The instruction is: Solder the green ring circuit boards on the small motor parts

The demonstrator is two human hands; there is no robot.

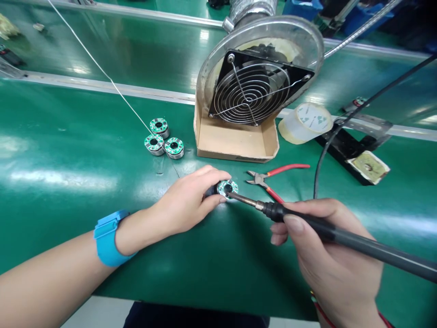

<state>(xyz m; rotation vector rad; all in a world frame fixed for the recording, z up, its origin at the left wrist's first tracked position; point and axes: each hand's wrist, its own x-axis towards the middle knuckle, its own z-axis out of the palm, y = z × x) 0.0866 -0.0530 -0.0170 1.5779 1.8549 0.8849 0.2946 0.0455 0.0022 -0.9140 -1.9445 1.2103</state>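
The fingers of my left hand (191, 198) hide the side of a round part (232, 187) topped with a green circuit board, pinched mid-bench; I cannot tell whether the soldering iron (275, 211) gripped in my right hand (336, 259) touches it. The iron's back end is cut off at right. Red-handled cutters (260, 178) lie just beyond the iron, one handle partly hidden; behind stand a caged fan (249, 98) in a cardboard box (235, 156) and a tape roll (303, 125). Three similar parts (175, 153) cluster left. The green bench (68, 127) stretches wide leftward, its near edge above my lap.
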